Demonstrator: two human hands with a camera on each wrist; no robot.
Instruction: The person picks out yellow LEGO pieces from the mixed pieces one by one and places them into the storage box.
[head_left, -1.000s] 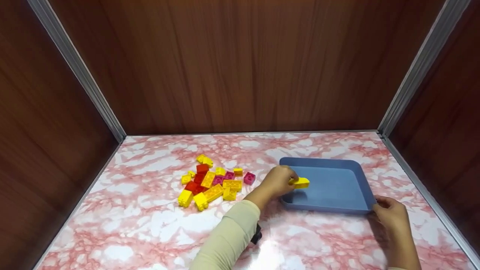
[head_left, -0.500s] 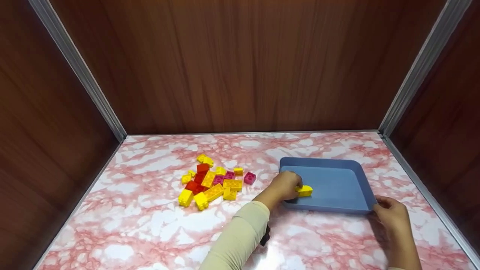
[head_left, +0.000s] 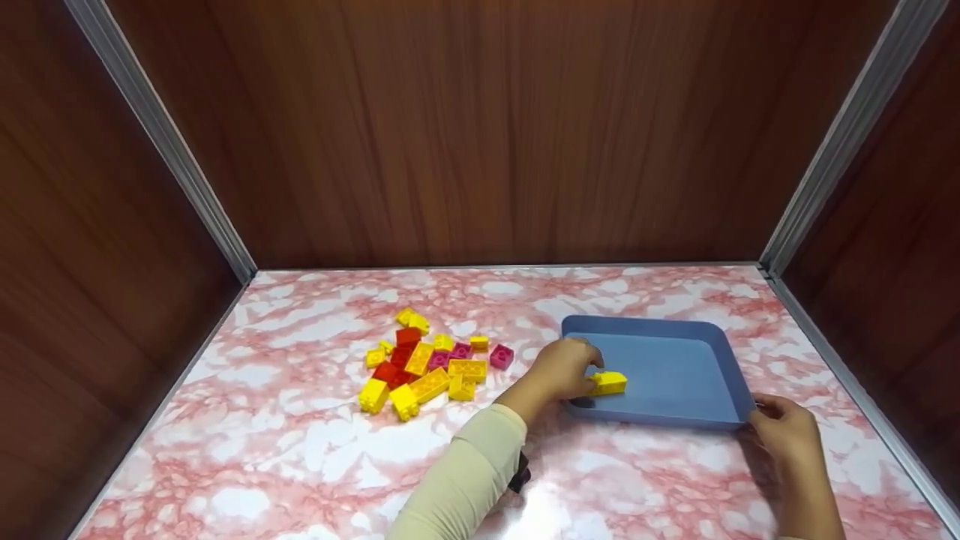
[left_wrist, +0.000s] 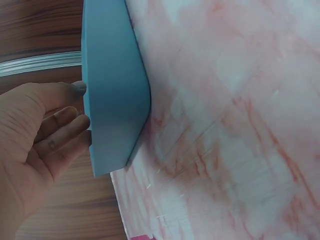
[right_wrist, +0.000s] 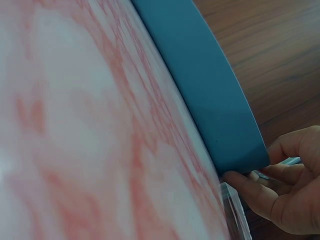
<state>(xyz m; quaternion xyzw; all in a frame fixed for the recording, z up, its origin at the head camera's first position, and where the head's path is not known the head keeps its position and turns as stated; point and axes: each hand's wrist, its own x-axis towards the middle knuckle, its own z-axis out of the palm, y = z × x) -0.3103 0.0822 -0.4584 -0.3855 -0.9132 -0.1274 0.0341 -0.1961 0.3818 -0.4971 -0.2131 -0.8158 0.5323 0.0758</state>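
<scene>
A shallow blue-grey tray [head_left: 652,324] stands on the right half of the table. One yellow toy brick [head_left: 611,383] lies inside it, near the left wall. My left hand [head_left: 566,367] is over that wall, thumb tip beside the brick and index finger raised apart from it. In the left wrist view the fingertips of the left hand [left_wrist: 52,125] dip behind the tray wall [left_wrist: 112,90], so the brick is hidden there. My right hand [head_left: 787,431] grips the tray's near right corner; in the right wrist view its thumb and fingers pinch the corner [right_wrist: 240,155].
To the left of the tray lies a loose group of yellow bricks [head_left: 430,385], red bricks [head_left: 401,356] and magenta bricks [head_left: 502,356]. Brown wood-grain panels [head_left: 495,135] enclose the marbled pink-white table [head_left: 300,465] at the back and both sides.
The left hand has lowered the yellow brick to the tray floor and loosened its fingers, drawing back slightly up and left. The right hand stays on the corner.
</scene>
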